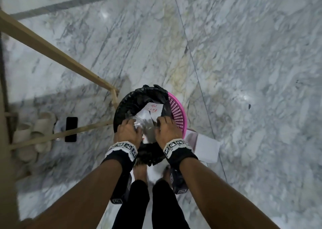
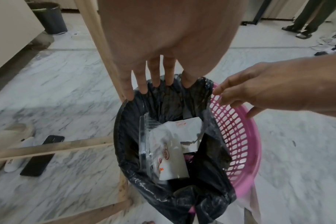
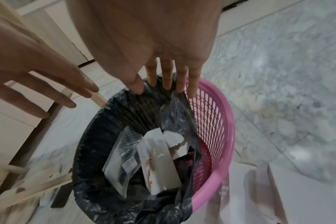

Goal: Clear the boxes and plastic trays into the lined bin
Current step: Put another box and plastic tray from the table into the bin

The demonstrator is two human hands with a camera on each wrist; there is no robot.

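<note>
We stand over the bin, a pink lattice basket on the marble floor, with both hands above its mouth. The left hand and the right hand each have the fingers spread and straight, so neither grip holds anything. The black liner covers most of the rim but has slipped off the right side, where bare pink plastic shows. Inside the liner lie a clear tray, standing on edge at the left, and beside it a white box with red print, with another white box further in. These we judge to be light and thin: the tray stiff but springy and slick, likely to crackle and pop back if pressed, the boxes easily crushed. A flat push with the palms on their upper edges would seat them lower. Just beside the bin on the right, a white box is on the floor, not yet cleared; we would take it by its two long sides, since the faces look smooth. The liner itself is soft and will drag down with any load, so its loose right edge may want pulling back over the rim first.
</note>
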